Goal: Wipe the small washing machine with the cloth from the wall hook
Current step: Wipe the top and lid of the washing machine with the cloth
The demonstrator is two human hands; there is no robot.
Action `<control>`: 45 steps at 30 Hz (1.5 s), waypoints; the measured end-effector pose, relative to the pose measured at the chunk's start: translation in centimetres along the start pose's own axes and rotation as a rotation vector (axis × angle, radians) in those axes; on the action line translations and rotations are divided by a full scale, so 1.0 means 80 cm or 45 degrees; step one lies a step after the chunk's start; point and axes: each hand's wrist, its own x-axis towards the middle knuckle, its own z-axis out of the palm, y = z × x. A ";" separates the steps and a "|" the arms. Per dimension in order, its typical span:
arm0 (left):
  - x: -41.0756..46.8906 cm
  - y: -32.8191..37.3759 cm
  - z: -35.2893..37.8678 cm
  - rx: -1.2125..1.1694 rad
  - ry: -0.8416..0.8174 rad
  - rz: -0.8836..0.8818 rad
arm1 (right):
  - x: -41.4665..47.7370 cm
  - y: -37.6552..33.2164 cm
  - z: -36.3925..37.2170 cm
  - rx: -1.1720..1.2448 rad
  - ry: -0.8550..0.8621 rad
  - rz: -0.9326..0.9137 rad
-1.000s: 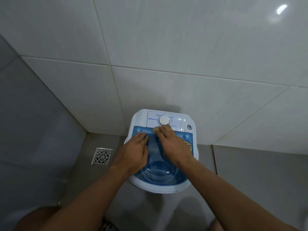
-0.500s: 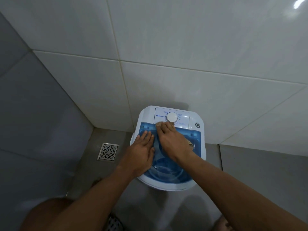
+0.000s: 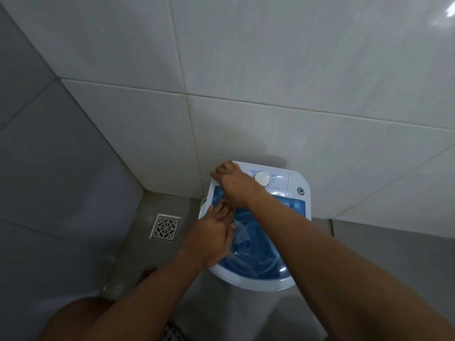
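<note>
On glossy rounded washing machine (image 3: 299, 285), both hands flat

One small washing machine (image 3: 258, 242), white with a blue see-through lid. One round white dial (image 3: 262, 179) on its control panel, and one small round button (image 3: 300, 191) near the right rear corner. Two bare hands over it: one left hand (image 3: 211, 238), one right hand (image 3: 232, 184). One square metal floor drain (image 3: 164, 227) to the left. Cloth not clearly countable; any hidden beneath the right hand.
</note>
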 end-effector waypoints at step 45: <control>0.020 0.017 -0.026 0.093 -0.341 -0.160 | -0.208 -0.001 0.078 0.345 0.322 0.539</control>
